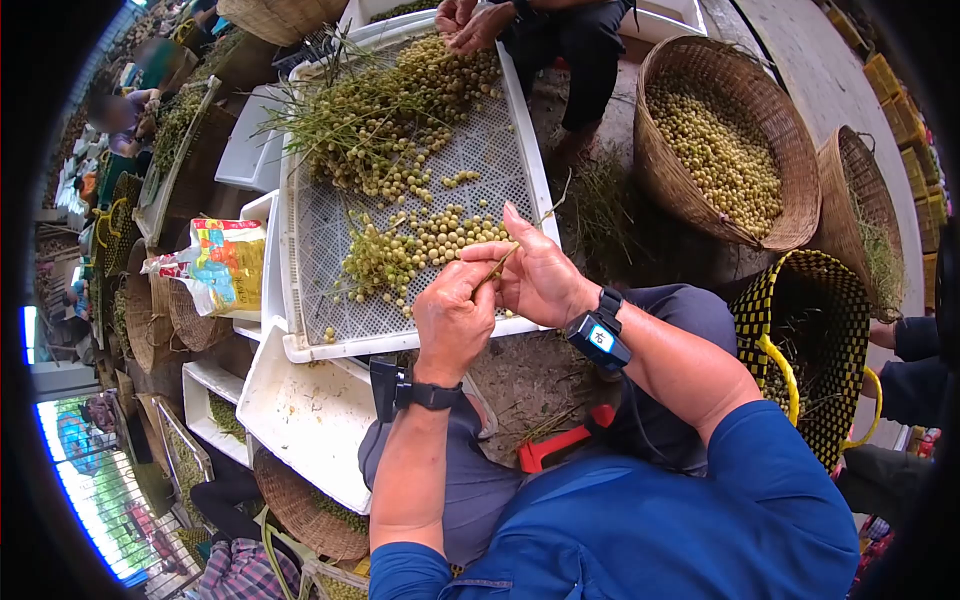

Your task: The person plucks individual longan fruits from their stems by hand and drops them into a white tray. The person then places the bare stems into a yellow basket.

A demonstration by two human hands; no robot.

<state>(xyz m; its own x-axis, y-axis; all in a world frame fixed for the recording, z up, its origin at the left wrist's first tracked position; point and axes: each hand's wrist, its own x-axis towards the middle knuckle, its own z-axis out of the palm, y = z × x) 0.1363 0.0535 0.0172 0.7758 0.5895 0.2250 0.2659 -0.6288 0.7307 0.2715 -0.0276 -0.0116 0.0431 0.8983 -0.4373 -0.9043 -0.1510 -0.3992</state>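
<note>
My left hand [455, 312] is closed on the lower end of a thin bare twig [494, 268], just over the near edge of a white mesh tray [470, 185]. My right hand [540, 272] is beside it, palm partly turned up, with its thumb and fingers around the same twig, whose tip slants up to the right. Beyond my hands, loose round tan fruits that look like longans [440, 235] lie on the mesh. A larger heap of fruits with green stems [370, 120] covers the far part of the tray.
A co-worker's hands [475, 22] are at the tray's far edge. To the right stand a wicker basket [670, 185] of fruits and a black-and-yellow woven basket [745, 310]. A white bin [320, 410] and a printed bag [228, 265] are on the left. Cut stems [600, 205] litter the floor.
</note>
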